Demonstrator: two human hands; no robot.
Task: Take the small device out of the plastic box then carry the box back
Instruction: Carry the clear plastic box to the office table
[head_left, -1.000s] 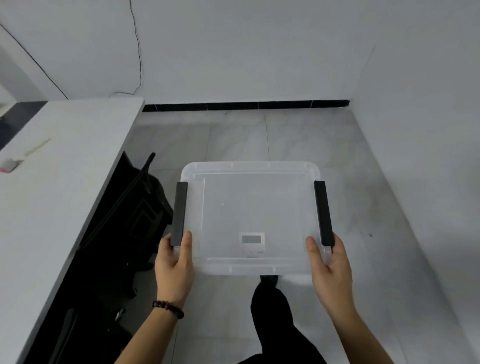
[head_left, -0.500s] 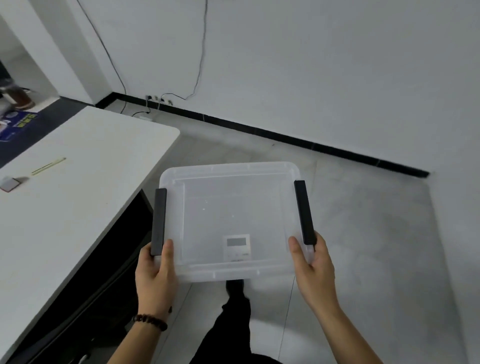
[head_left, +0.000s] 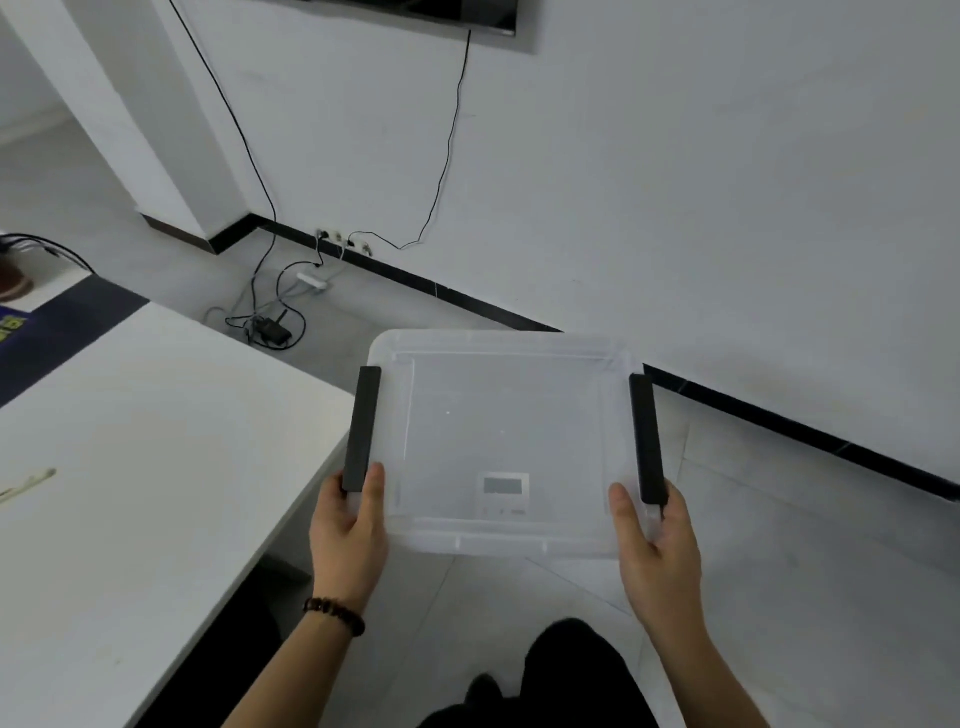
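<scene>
While thumbs lie on top, both hands clasp the plastic box.

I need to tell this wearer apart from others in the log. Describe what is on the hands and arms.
Both forearms are bare, with no sleeves in view. The left wrist carries a bracelet of dark round beads. The left hand and the right hand wear no gloves, and no rings or watch show from this angle.
</scene>
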